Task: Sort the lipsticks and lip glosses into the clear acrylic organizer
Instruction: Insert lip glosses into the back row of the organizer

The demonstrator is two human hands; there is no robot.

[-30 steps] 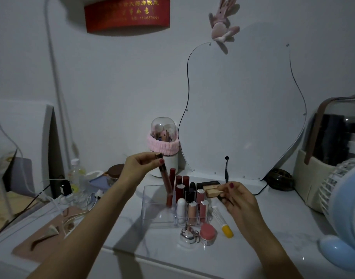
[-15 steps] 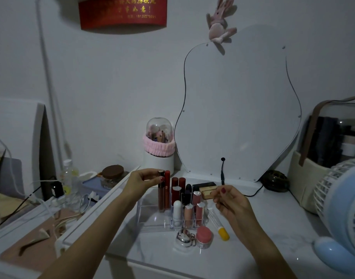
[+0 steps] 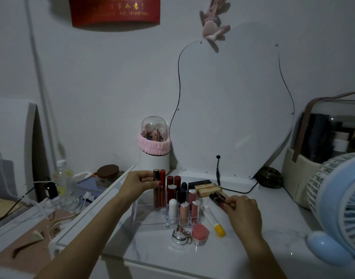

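On the desk [image 3: 192,256] nearest, a yellow-capped tube [image 3: 215,221] lies loose. The right hand [image 3: 243,208] pinches a dark lipstick [image 3: 218,196] beside the clear organizer [image 3: 148,220]; it should go upright into a free cell. Farther back, the left hand [image 3: 140,182] pinches a tall brown lip gloss [image 3: 156,189], best released once it stands steady in the open left compartment, against a red one.

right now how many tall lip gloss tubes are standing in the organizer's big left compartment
2: a brown-capped tube that the left hand holds, and a red tube touching its right side. None seems hidden.
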